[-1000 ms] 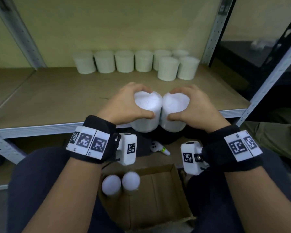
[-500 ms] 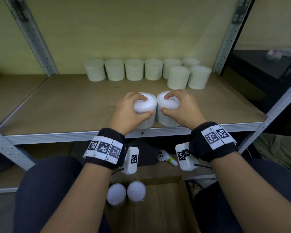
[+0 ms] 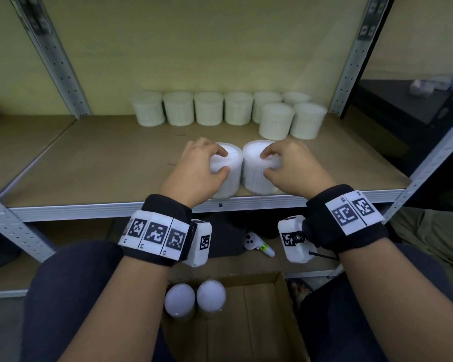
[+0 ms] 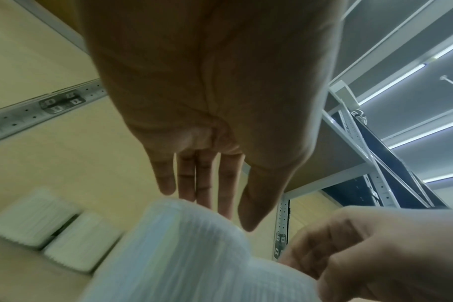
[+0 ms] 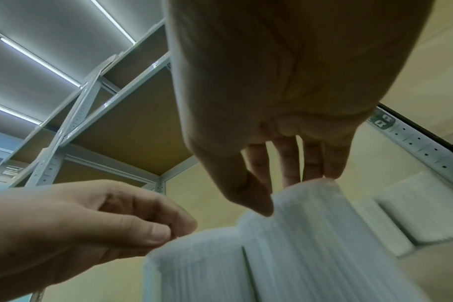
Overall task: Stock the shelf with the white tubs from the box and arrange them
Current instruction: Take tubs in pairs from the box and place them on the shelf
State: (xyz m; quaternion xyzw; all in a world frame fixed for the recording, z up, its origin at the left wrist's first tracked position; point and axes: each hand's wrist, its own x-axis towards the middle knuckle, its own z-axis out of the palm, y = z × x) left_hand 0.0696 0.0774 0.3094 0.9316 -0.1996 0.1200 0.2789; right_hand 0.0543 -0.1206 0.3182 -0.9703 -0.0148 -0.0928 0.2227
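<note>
Each hand grips one tub from above: left hand (image 3: 194,171) on the left tub (image 3: 226,176), right hand (image 3: 293,168) on the right tub (image 3: 256,171). The tubs touch, standing just behind the shelf (image 3: 89,163) front edge.

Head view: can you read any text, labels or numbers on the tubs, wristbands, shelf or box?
White tubs: ribbed walls, no readable label.
Left wristband: black-and-white square code markers; tiny characters beneath, too small to read.
Right wristband: the same kind of markers, no words.
Controller on the lower shelf: green tag with dark marks, too blurred.
Cardboard box: no print visible.

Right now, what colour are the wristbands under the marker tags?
Black, with white tags printed in black square codes: left wristband, right wristband. Head view shows it best.
</note>
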